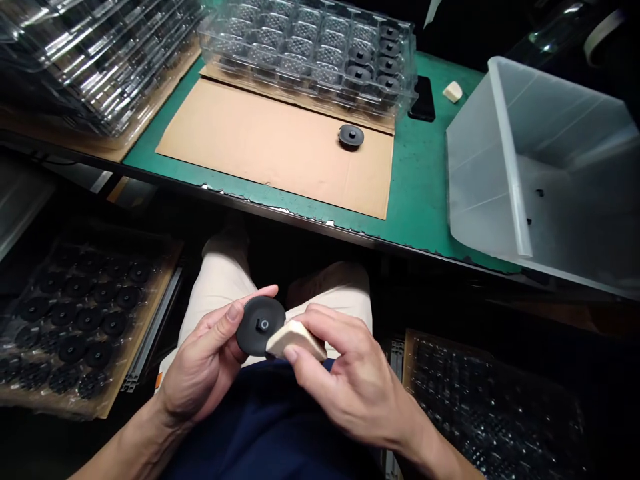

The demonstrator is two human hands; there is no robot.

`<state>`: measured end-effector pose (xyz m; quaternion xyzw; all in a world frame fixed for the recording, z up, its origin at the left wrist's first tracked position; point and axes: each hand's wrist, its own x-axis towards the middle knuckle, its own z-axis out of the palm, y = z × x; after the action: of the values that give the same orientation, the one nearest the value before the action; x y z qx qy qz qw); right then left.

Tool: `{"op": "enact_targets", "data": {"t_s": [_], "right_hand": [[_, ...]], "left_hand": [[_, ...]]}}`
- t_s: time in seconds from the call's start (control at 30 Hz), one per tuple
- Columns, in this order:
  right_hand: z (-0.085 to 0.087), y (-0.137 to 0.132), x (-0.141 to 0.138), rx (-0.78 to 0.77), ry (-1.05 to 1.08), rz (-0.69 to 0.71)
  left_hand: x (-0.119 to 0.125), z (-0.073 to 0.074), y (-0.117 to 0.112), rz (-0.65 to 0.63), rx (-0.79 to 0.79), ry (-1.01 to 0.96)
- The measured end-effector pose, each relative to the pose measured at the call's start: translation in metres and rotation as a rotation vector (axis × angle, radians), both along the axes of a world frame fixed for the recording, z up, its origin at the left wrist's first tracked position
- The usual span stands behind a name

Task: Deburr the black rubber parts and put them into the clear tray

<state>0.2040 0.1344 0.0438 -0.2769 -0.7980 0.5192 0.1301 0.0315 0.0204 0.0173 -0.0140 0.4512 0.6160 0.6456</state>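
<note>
Over my lap, my left hand pinches a black round disc with a small hub in its middle. My right hand grips a cream wedge-shaped block and presses its edge against the lower right of the disc. Both hands are closed on what they hold. A second black disc lies alone on the cardboard sheet on the green table.
A clear blister tray with several discs in its right cells stands at the back. Stacked clear trays sit at left, a translucent bin at right. Trays of discs lie lower left; another tray lower right. A cream block rests beside a phone.
</note>
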Motion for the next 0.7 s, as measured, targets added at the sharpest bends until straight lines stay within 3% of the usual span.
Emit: {"op": "enact_targets", "data": {"t_s": [0.13, 0.3, 0.47, 0.53, 0.63, 0.7], "right_hand": [[-0.0008, -0.0002, 0.0003, 0.173, 0.029, -0.099], [0.001, -0.0003, 0.0029, 0.018, -0.021, 0.008], [-0.003, 0.0044, 0.0019, 0.315, 0.074, -0.009], [-0.005, 0.0023, 0.0009, 0.322, 0.078, -0.026], [-0.006, -0.0026, 0.0012, 0.181, 0.025, -0.065], [-0.0057, -0.0033, 0.0027, 0.148, 0.005, -0.068]], "left_hand": [[-0.0012, -0.0012, 0.0018, -0.075, 0.043, 0.004], [-0.0047, -0.0016, 0.0041, -0.086, 0.037, 0.008], [-0.0063, -0.0018, 0.0044, -0.287, 0.096, -0.037], [-0.0055, -0.0019, 0.0043, -0.216, 0.073, -0.022], [-0.0055, -0.0033, 0.0035, -0.073, 0.012, 0.053], [-0.0073, -0.0048, 0.0026, -0.107, 0.004, 0.068]]}}
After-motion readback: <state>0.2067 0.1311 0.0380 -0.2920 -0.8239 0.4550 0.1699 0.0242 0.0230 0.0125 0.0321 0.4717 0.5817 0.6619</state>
